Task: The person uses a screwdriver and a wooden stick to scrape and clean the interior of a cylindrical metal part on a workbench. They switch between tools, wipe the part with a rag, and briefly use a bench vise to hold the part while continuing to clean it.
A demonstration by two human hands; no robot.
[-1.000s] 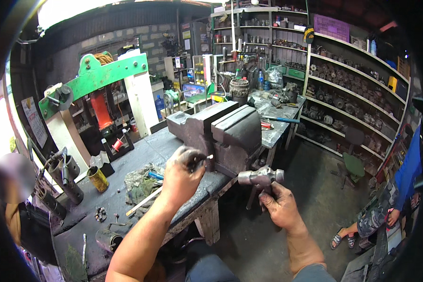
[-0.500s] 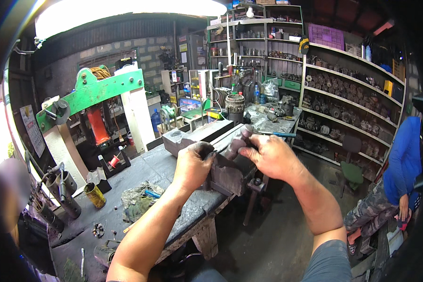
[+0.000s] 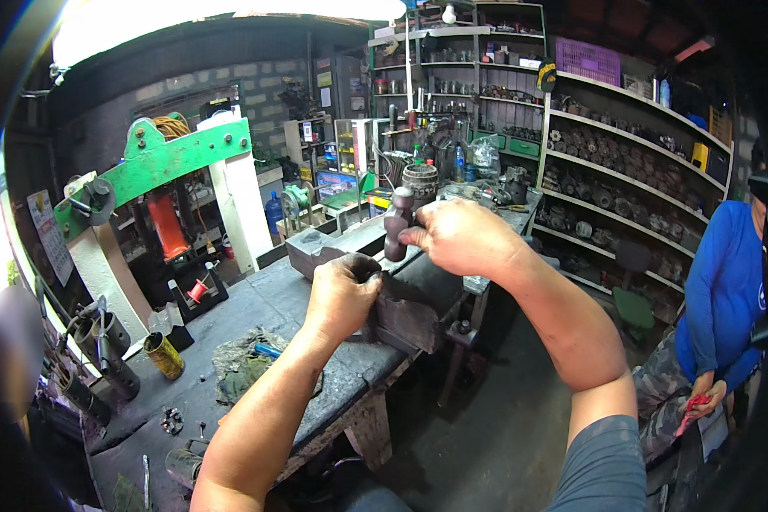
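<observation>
My right hand (image 3: 471, 237) is closed around a ball-peen hammer (image 3: 398, 226), whose dark, rounded head stands upright over a bench vise (image 3: 408, 317). Most of the handle is hidden by the hand. Just left of the hammer head, my left hand (image 3: 341, 294) is pinched at the top of the vise. Its fingertips are blackened, and what they hold is too small and covered to make out. The heavy grey vise is at the right edge of the workbench (image 3: 269, 299).
A crumpled rag (image 3: 246, 363), a yellow can (image 3: 164, 357) and tool-filled tubes (image 3: 115, 367) occupy the bench's left side. Behind stands a green press frame (image 3: 158, 162). Shelves of metal parts (image 3: 610, 171) line the right. A person in blue (image 3: 721, 273) holds a red cloth (image 3: 693, 414).
The hammer head has moved left, toward my left hand, and turned more upright. My left hand stays at the vise. At the right, the other person has shifted, with both hands at the red cloth.
</observation>
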